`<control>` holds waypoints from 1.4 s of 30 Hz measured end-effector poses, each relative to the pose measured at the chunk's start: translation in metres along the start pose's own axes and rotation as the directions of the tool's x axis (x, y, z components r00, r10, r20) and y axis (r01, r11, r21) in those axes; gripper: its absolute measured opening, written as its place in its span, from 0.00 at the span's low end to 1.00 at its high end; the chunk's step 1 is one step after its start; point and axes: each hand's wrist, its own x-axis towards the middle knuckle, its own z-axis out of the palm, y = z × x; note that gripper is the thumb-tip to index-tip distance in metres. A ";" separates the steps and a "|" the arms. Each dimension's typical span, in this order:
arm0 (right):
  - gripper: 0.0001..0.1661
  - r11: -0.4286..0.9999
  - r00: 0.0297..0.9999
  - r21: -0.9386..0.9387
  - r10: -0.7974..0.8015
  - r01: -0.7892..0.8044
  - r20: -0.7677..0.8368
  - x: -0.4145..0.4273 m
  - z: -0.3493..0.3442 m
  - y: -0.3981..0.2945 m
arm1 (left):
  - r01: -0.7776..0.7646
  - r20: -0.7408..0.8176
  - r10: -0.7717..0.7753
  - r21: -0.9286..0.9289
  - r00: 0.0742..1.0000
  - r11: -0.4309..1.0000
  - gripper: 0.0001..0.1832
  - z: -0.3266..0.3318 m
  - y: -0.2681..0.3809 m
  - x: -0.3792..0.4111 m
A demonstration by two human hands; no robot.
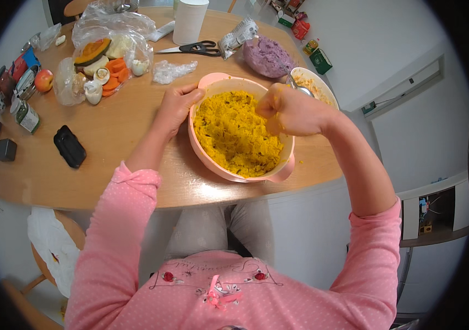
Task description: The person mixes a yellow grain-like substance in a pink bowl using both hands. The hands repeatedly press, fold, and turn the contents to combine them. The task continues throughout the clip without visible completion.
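Note:
A pink bowl [198, 152] filled with yellow mash [238, 128] flecked with dark bits stands on the table before me. My left hand [178, 107] grips its rim at the upper left, thumb over the edge, beside the pink handle tab. Over the bowl's right side, my right hand [292, 109] is curled into a fist with yellow crumbs on it. I see nothing held in that fist, though its inside is hidden. Just behind it, a white bowl [334, 95] holds an orange-flecked mixture and a metal spoon [302, 88]. Purple mash [268, 57] sits beyond.
Scissors [199, 48], a paper roll [190, 22] and crumpled plastic [173, 71] lie at the back. Carrot slices [115, 75], pumpkin [93, 52] and eggs [93, 91] sit in plastic at the back left. Left are an apple [44, 80], jars [25, 115] and a black case [69, 146].

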 end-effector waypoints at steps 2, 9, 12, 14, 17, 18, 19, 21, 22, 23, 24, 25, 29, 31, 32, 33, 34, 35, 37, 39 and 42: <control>0.17 0.999 1.000 0.026 0.024 -0.024 -0.019 0.004 0.012 0.002 | 0.000 -0.031 0.001 0.014 1.000 1.000 0.17 0.001 -0.001 -0.006; 0.16 0.997 0.990 -0.044 -0.057 0.063 0.129 0.001 -0.003 0.008 | -0.069 -0.040 0.071 0.046 0.997 0.997 0.18 -0.001 -0.012 0.000; 0.13 0.957 0.938 -0.273 0.005 0.096 0.346 -0.004 -0.009 0.004 | 0.014 0.007 -0.014 0.009 1.000 1.000 0.17 -0.004 -0.001 -0.007; 0.14 0.995 0.978 -0.078 0.078 -0.064 0.194 0.016 0.029 0.026 | -0.020 0.023 0.019 0.011 1.000 1.000 0.17 0.003 -0.002 -0.002; 0.17 0.990 0.985 0.074 0.109 -0.120 0.133 0.015 0.031 0.021 | 0.022 0.001 -0.023 0.034 1.000 0.999 0.17 -0.004 -0.006 -0.006; 0.17 0.998 0.996 0.041 0.043 -0.046 0.079 0.013 0.035 0.028 | 0.038 -0.004 -0.038 0.037 0.999 0.999 0.17 -0.003 -0.006 -0.004; 0.17 1.000 0.999 0.005 -0.021 0.021 0.026 0.010 0.041 0.038 | 0.009 -0.009 -0.008 0.023 1.000 1.000 0.17 0.003 -0.008 -0.001; 0.11 1.000 0.985 0.015 -0.024 0.027 -0.170 -0.008 0.038 0.047 | -0.034 -0.033 0.034 0.003 0.999 0.999 0.17 0.012 -0.016 -0.001; 0.08 0.996 0.967 0.086 0.031 -0.010 -0.251 -0.019 0.024 0.033 | -0.035 -0.027 0.035 0.020 0.999 0.999 0.17 0.005 -0.016 -0.002; 0.07 0.985 0.942 0.168 0.095 -0.042 -0.322 -0.027 0.015 0.022 | -0.037 -0.050 0.039 0.032 0.998 0.999 0.17 0.001 -0.014 -0.006; 0.09 0.990 0.890 0.092 0.138 -0.109 -0.435 -0.032 0.012 0.017 | -0.044 -0.055 0.046 0.044 0.997 0.998 0.16 0.002 -0.011 -0.007; 0.10 0.985 0.857 0.118 0.170 -0.128 -0.486 -0.032 0.017 0.017 | -0.050 -0.060 0.053 0.055 0.997 0.997 0.16 0.003 -0.008 -0.009; 0.16 0.960 0.733 0.263 0.250 -0.101 -0.632 -0.033 0.047 0.021 | -0.103 -0.099 0.109 0.065 0.989 0.993 0.16 0.009 -0.010 -0.015; 0.16 0.937 0.676 0.347 0.240 0.025 -0.697 -0.032 0.057 0.015 | -0.116 -0.150 0.126 0.073 0.981 0.991 0.16 0.012 -0.011 -0.026; 0.21 0.932 0.661 0.362 0.256 0.025 -0.705 -0.033 0.057 0.010 | -0.145 -0.179 0.153 0.058 0.972 0.988 0.16 0.012 -0.012 -0.030; 0.21 0.928 0.631 0.372 0.268 0.036 -0.728 -0.030 0.064 0.010 | -0.146 -0.243 0.170 0.113 0.955 0.983 0.16 0.016 -0.012 -0.037; 0.22 0.925 0.599 0.377 0.279 0.041 -0.750 -0.026 0.070 0.013 | -0.148 -0.304 0.192 0.161 0.933 0.976 0.16 0.022 -0.014 -0.045; 0.23 0.923 0.567 0.382 0.290 0.047 -0.771 -0.021 0.074 0.018 | -0.147 -0.363 0.216 0.209 0.906 0.967 0.16 0.023 -0.015 -0.054; 0.27 0.858 0.594 0.509 0.375 0.068 -0.712 -0.013 0.075 0.037 | -0.173 -0.371 0.243 0.214 0.896 0.962 0.18 0.022 -0.027 -0.065; 0.29 0.798 0.623 0.597 0.428 0.080 -0.655 -0.004 0.071 0.047 | -0.156 -0.393 0.240 0.234 0.888 0.960 0.20 0.026 -0.024 -0.076; 0.29 0.751 0.651 0.656 0.463 0.072 -0.601 0.013 0.063 0.064 | -0.095 -0.363 0.152 0.170 0.919 0.981 0.21 0.017 -0.017 -0.062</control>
